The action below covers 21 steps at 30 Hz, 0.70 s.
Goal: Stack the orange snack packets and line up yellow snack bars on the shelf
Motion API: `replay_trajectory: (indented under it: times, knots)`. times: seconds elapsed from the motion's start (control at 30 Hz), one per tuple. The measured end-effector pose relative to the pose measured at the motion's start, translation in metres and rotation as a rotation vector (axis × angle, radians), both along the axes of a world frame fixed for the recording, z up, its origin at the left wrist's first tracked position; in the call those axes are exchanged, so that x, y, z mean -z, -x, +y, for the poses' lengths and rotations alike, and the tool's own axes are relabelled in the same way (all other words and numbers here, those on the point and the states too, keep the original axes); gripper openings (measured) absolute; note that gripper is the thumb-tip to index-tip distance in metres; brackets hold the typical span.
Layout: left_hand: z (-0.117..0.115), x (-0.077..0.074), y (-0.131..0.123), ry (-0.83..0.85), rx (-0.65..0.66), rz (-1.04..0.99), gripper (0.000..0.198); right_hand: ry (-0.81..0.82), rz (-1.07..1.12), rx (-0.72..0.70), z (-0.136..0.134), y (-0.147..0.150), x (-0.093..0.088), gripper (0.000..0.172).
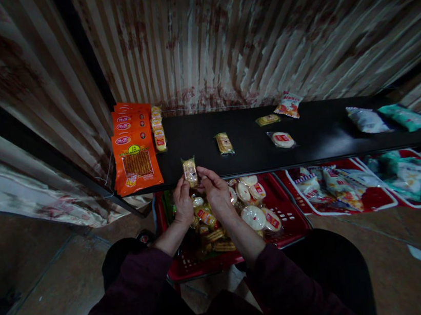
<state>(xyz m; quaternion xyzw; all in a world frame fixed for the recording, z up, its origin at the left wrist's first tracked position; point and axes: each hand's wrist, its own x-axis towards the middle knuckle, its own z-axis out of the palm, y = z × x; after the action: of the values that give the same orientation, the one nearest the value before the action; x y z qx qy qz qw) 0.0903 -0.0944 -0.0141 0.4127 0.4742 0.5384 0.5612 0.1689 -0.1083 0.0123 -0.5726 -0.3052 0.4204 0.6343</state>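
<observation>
My left hand (182, 201) and my right hand (216, 191) are raised side by side above a red shopping basket (288, 219). Both pinch one small clear snack packet (189, 171) of yellow-brown biscuits, held upright at the front edge of a black shelf (249, 157). The left fingers grip its lower left side and the right fingers meet it from the right. The basket under my hands holds several round rice-cracker packets (253, 217) and small biscuit packets (207, 217).
On the shelf lie stacked orange packets (136, 162), a row of small biscuit packets (158, 128), a lone biscuit packet (224, 143), a round cracker packet (282, 139), and white and green bags at right (368, 119). Red trays with bags (338, 187) sit on the floor. A corrugated wall stands behind.
</observation>
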Motion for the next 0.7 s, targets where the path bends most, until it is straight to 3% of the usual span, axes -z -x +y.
replay_trajectory:
  times: [0.37, 0.7]
  knots:
    - [0.006, 0.0, -0.005, 0.1, -0.048, -0.161, 0.034, -0.088, -0.218, -0.042, 0.0, -0.002, -0.004, 0.023]
    - [0.015, 0.004, -0.011, 0.175, -0.101, -0.289, 0.031, -0.189, -0.548, -0.077, 0.005, -0.005, -0.009, 0.028]
